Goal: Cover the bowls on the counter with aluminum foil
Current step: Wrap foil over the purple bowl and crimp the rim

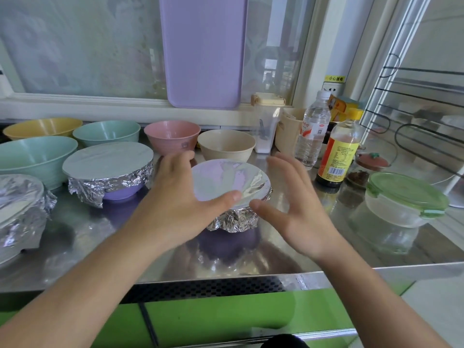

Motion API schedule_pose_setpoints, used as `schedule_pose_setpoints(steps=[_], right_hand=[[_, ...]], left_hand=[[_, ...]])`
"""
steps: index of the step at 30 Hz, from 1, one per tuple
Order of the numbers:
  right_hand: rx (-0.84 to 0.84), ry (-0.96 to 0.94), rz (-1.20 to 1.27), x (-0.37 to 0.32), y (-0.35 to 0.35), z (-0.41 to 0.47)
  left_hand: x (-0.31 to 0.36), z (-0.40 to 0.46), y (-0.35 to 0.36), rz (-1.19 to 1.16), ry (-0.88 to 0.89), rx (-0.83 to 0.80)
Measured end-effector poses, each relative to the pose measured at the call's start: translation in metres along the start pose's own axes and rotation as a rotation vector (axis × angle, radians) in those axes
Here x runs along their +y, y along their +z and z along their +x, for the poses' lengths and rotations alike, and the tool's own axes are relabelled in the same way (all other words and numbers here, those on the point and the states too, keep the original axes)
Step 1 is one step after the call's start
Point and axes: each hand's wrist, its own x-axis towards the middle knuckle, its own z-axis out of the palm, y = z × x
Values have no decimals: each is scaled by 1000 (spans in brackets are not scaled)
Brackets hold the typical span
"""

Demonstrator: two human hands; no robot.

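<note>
Across the steel bench I see the purple cutting board propped upright against the window at the back, the biggest thing here. Along the left sit a large green bowl, uncovered, and in front of it a foil-wrapped bowl at the frame edge. Beside those stands a purple bowl under flat foil, its foil crimped down the sides. Behind are four open bowls in a row: yellow bowl, small green bowl, pink bowl, cream bowl. To the right I make out a lidded container with a green lid, a water bottle and a sauce bottle.

At the middle, near the bench's front edge, is the bowl I am working: a purple bowl with foil over its mouth, foil bunched below the rim. My left hand rests against its left side, thumb lying on the near rim, fingers fairly straight, so that grip is apart. My right hand is spread just beside the right rim, fingers splayed, holding nothing; I cannot tell whether it touches the foil.
</note>
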Motion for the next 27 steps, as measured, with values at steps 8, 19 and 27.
schedule_pose_setpoints(steps=[8,19,27], right_hand=[[-299,-31,80,2,-1,19],[100,-173,-100,-7,8,-16],[166,-107,93,8,13,-19]], left_hand=[[-6,19,2,4,71,-232],[6,29,-9,299,20,-463],[-2,30,4,268,46,-369]])
